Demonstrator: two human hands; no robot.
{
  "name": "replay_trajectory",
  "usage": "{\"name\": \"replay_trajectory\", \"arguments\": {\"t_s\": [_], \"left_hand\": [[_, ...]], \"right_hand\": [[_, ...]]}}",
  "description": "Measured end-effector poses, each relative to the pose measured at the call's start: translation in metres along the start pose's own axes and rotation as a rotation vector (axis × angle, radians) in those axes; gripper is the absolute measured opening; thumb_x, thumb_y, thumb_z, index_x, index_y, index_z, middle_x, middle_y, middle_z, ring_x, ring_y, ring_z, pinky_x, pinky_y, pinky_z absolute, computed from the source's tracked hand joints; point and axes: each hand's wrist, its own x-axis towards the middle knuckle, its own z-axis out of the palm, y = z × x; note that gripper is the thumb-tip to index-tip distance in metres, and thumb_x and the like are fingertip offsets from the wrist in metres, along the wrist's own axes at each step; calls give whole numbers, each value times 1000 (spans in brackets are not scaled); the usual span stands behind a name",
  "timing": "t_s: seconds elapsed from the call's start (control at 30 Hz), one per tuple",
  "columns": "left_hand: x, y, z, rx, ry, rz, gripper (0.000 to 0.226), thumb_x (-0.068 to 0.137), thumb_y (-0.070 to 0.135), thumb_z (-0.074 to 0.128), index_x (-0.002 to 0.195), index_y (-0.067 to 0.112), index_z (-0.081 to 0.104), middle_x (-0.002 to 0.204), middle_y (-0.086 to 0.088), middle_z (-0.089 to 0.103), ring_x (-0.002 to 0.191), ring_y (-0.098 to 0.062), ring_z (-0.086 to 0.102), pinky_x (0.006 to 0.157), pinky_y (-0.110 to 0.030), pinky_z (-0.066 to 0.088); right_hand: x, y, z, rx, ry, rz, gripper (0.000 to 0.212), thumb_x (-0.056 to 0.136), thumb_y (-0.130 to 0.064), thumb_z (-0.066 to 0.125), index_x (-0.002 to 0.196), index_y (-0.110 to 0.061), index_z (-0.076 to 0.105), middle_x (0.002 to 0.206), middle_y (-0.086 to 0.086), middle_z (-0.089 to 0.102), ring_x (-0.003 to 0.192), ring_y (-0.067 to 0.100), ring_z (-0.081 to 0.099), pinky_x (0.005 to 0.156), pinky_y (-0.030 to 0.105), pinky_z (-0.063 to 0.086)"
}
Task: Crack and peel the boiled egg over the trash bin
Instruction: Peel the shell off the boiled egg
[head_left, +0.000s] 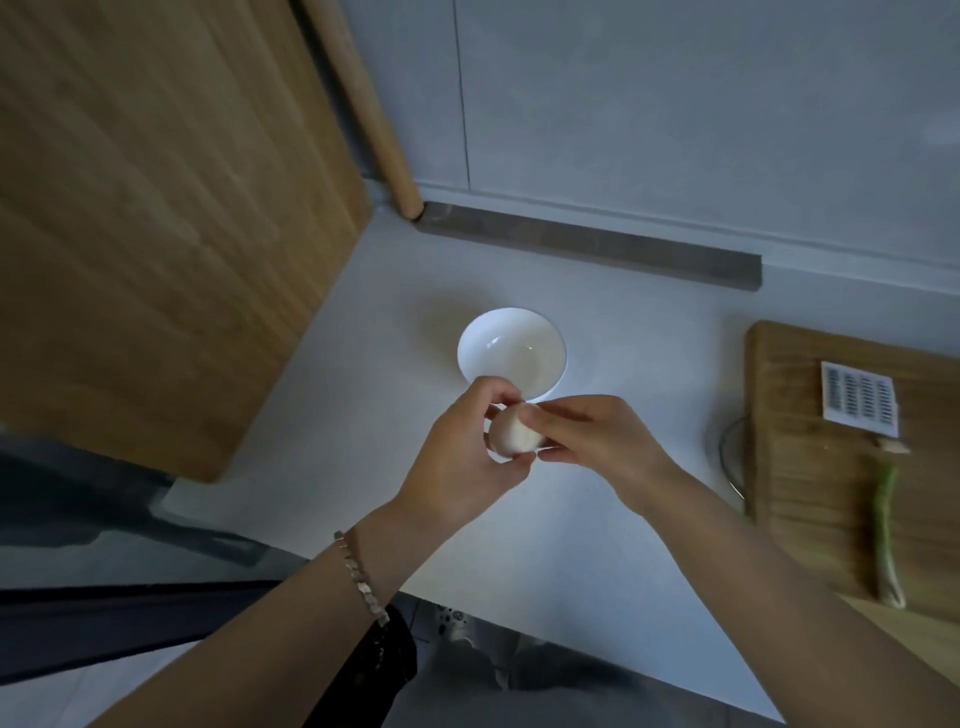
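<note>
A pale boiled egg (510, 432) is held above the white countertop (363, 415), just in front of an empty white bowl (511, 353). My left hand (460, 457) cups the egg from the left and below. My right hand (597, 434) grips it from the right, with its thumb and fingertips pressed on the shell. Much of the egg is hidden by my fingers. No trash bin can be made out; dark, blurred shapes lie at the lower left beyond the counter edge.
A large wooden board (156, 234) leans at the left, with a rolling pin (374, 114) in the corner. At the right lies a wooden cutting board (810, 467) with a green scallion (885, 525) and a white slotted tool (860, 397). The counter's front edge runs diagonally below my arms.
</note>
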Motion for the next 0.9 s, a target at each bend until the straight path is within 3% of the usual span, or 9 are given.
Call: {"name": "replay_trajectory", "arguments": {"t_s": [0.17,0.33,0.47,0.57,0.67,0.8,0.9], "left_hand": [[2,-6,-11,55,-18,-6,37,70,8,73,93,27,50,92,20,57,95,-12,57,80,-29,51],[-1,-14,-19,54,-17,-38,36,70,8,73,93,26,52,97,13,58,93,-12,55,78,-28,52],[0,-16,-21,48,-16,-86,35,69,13,74,94,27,53,102,8,61,88,-7,56,72,-24,50],[0,-15,-21,41,-24,-109,34,69,14,74,94,27,54,98,11,59,85,-3,55,69,-18,46],[-1,-13,-21,17,-17,-111,34,70,15,74,94,27,54,94,14,59,88,-6,57,72,-19,49],[-2,-11,-24,3,1,-98,32,71,13,73,94,26,55,93,14,60,89,-5,57,75,-23,51],[-3,-11,-25,31,-5,-69,33,70,11,74,94,25,56,92,15,58,88,-4,56,78,-26,51]], "right_hand": [[6,2,6,110,74,27,18,78,-21,69,89,-7,72,81,6,72,73,11,70,70,21,59],[5,2,12,86,137,-12,4,77,-9,69,77,-10,73,73,8,71,65,10,68,62,15,57],[5,2,16,-10,265,-164,20,76,-4,68,66,-21,69,65,1,67,53,1,61,59,14,55],[6,5,20,-124,269,-240,9,76,-12,70,82,-19,72,70,-10,66,59,-6,61,64,8,50],[8,8,26,-260,224,-242,23,71,-24,75,94,-21,71,79,-19,64,68,-12,60,65,1,45],[8,9,30,-210,211,-242,18,72,-22,74,89,-21,73,78,-21,66,69,-10,62,66,1,46],[8,9,30,-149,240,-255,8,75,-17,71,76,-24,74,64,-22,66,61,-9,61,61,2,45]]}}
